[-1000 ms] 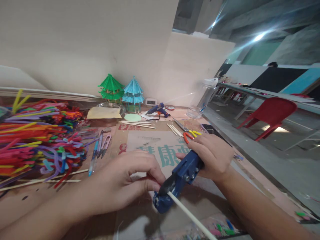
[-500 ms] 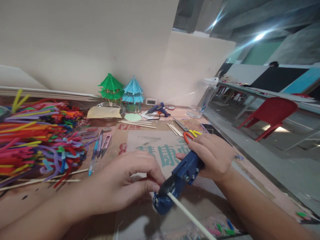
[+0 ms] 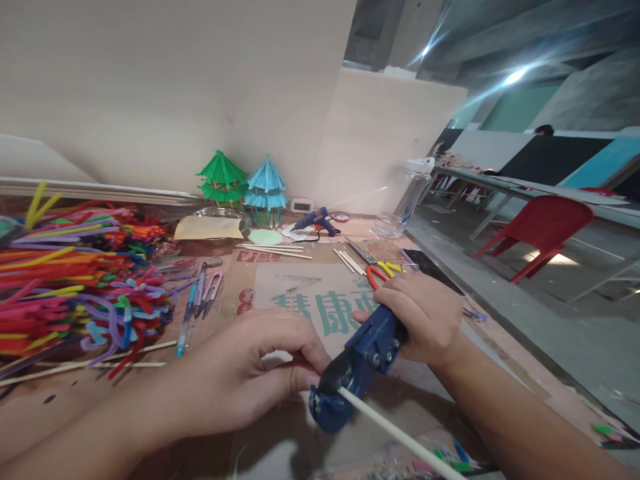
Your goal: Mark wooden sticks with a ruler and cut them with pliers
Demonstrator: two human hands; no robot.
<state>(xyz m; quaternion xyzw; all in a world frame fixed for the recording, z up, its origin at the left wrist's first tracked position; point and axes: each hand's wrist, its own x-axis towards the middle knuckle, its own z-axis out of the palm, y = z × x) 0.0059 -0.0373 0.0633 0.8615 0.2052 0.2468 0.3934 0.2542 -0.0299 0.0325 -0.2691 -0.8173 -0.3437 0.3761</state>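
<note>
A blue pipe cutter (image 3: 367,357) with a dark blade sits in my right hand (image 3: 425,317), whose fingers are wrapped round its handles. A thin pale wooden stick (image 3: 395,430) runs through the jaws and sticks out toward the lower right. On the other side of the jaws, my left hand (image 3: 255,363) pinches with thumb and forefinger where the stick's other end would come out; that end is hidden by the fingers. Under both hands lies a cardboard sheet with green printed characters (image 3: 335,313).
Bundles of colourful pipe cleaners (image 3: 75,280) cover the left side. A glue gun (image 3: 317,220), scissors (image 3: 361,252), orange-handled pliers (image 3: 377,273), short sticks (image 3: 350,261) and a clear jar (image 3: 400,207) stand around. Green (image 3: 221,179) and blue (image 3: 267,183) model pavilions are at the back.
The stick's near end reaches slightly farther right at the bottom. The cutter has shifted a little to the right; both hands keep nearly the same grip.
</note>
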